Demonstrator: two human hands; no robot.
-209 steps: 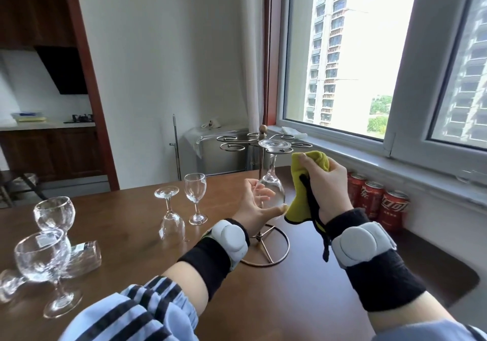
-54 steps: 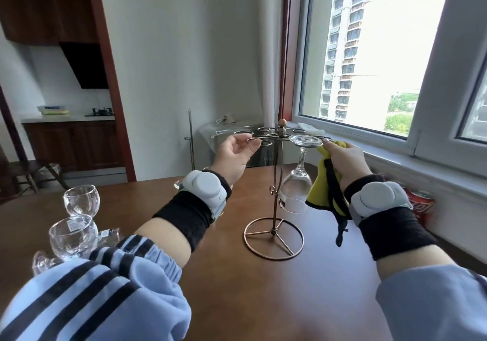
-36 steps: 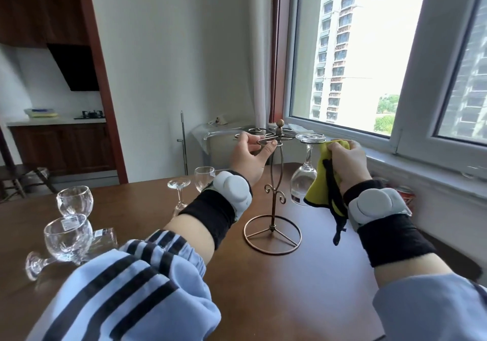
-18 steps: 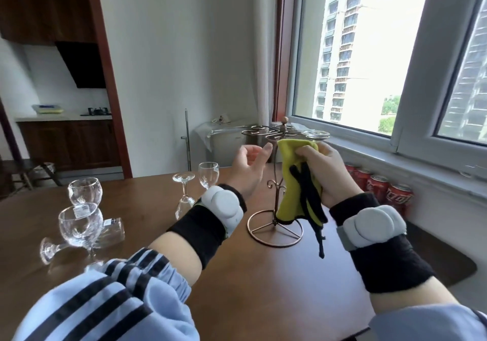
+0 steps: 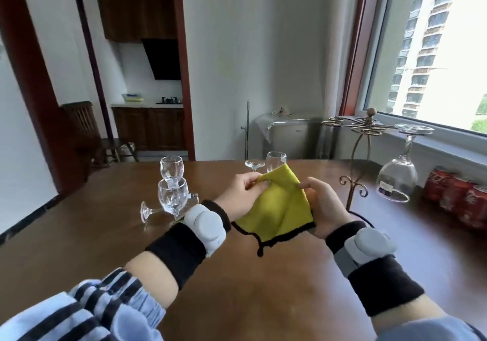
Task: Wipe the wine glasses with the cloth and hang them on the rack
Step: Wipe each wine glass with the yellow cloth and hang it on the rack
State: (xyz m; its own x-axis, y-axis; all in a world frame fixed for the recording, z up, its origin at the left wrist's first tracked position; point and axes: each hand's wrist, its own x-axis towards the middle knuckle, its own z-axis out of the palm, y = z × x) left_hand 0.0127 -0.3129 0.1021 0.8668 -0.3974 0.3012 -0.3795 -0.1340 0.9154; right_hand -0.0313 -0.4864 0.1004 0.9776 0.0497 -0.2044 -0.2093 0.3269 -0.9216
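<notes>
A yellow cloth [image 5: 279, 209] with a black edge is spread between my hands above the table. My left hand [image 5: 241, 195] pinches its upper left corner and my right hand [image 5: 322, 207] grips its right side. The metal rack [image 5: 362, 135] stands at the right, and one wine glass [image 5: 399, 172] hangs upside down from its right arm. On the table to the left stand two upright glasses [image 5: 172, 194] with another lying on its side [image 5: 147, 211] beside them. Behind the cloth are an upright glass [image 5: 275, 160] and an upturned one [image 5: 254, 165].
Red drink cans [image 5: 458, 198] line the wall under the window sill at the right. The brown table [image 5: 237, 282] stretches toward me. A chair [image 5: 87, 135] stands by the doorway at the back left.
My hands have drawn back from the rack toward me. The left hand has taken hold of the cloth, which is now opened out between both hands. The view has swung left.
</notes>
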